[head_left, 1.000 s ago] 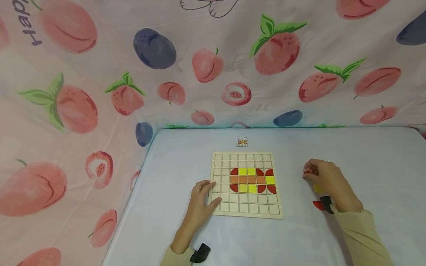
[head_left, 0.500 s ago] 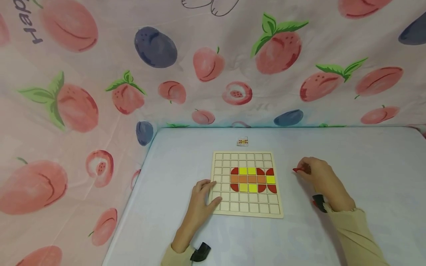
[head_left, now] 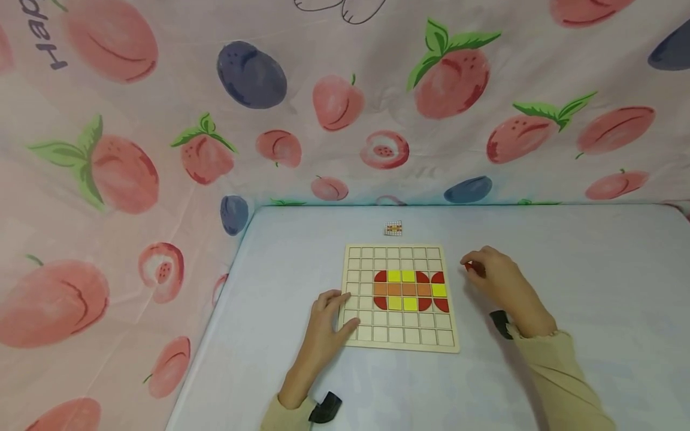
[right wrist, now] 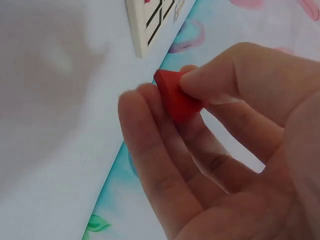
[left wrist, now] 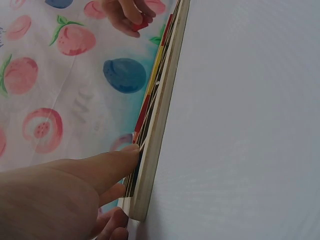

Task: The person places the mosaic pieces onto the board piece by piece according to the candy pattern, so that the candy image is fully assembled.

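A square wooden grid board (head_left: 372, 333) lies on the table, with red quarter-round, yellow and orange tiles set as a fish-like pattern. My left hand (head_left: 326, 323) rests on its left edge; thumb and forefinger touch the top. In the left wrist view the thumb (left wrist: 112, 162) lies against the board's face. Right of the board, my right hand (head_left: 498, 281) is raised above the table and pinches a red wedge-shaped tile (right wrist: 177, 97) between thumb and fingers. That tile's far side is hidden by the fingers.
A small printed pattern card (head_left: 393, 228) lies behind the board. Fruit-printed cloth (head_left: 345, 149) hangs at the back and left of the white table (head_left: 269, 251). My right arm (head_left: 544, 353) covers the spot where loose tiles lay.
My right hand, pinching the red tile, has moved left toward the board, away from the loose yellow and red tiles, which the arm now hides. My left hand stays on the board.
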Action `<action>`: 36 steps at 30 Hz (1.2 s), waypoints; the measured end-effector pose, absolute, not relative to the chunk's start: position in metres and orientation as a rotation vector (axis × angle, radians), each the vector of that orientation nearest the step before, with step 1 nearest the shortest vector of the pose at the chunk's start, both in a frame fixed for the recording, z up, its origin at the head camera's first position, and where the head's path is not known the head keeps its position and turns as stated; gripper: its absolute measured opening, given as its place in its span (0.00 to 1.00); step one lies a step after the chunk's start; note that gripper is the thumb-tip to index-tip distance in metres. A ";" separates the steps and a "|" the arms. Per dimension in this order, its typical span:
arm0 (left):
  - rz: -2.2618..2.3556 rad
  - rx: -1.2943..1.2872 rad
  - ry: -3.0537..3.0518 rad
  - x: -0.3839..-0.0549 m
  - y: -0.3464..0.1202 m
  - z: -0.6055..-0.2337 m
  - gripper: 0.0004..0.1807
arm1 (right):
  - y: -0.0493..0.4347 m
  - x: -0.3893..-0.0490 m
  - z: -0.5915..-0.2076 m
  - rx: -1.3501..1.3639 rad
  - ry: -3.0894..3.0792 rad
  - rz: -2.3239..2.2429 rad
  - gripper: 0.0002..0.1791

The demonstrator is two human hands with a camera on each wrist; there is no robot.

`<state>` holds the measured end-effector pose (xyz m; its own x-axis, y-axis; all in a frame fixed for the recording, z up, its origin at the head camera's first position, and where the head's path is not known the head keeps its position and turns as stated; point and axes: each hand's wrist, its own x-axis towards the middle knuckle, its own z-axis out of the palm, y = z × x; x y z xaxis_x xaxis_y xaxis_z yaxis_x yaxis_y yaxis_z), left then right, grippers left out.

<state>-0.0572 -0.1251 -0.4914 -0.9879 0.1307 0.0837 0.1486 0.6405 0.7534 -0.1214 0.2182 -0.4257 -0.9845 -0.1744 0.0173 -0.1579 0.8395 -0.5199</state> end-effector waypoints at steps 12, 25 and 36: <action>-1.317 -0.212 -2.837 -0.057 -0.124 -0.490 0.29 | 0.196 -0.127 -0.422 -0.215 2.923 -0.905 0.08; -1.307 -0.223 -2.836 -0.057 -0.124 -0.489 0.28 | 0.168 -0.133 -0.423 -0.286 2.850 -0.959 0.08; -1.317 -0.216 -2.835 -0.057 -0.124 -0.488 0.29 | 0.140 -0.140 -0.428 -0.374 2.839 -0.996 0.07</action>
